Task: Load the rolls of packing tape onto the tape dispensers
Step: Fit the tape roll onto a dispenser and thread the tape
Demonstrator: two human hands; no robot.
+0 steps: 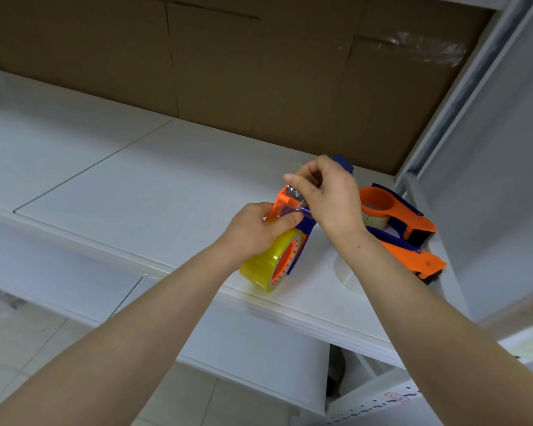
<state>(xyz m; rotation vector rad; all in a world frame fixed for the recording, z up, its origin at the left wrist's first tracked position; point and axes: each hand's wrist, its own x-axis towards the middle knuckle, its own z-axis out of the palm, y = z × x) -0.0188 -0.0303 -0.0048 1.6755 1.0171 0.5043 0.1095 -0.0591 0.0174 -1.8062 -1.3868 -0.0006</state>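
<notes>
Head view, from the left: white shelf [130, 179] backed by brown cardboard [259, 72]. Right of the middle, left hand [253, 232] curled tight round the yellowish tape roll [263, 269], seated on the hub of an orange-and-blue dispenser [285, 204] at the shelf's near edge. Next, right hand [330, 195] with thumb and forefinger pinched together on the clear tape end [293, 192] over the dispenser's far tip. Under that wrist, a clear roll [348, 276] lying flat on the shelf. Rightmost, by the shelf post: far dispenser [391, 210] with a pale roll inside, near dispenser [419, 259] just beside it.
</notes>
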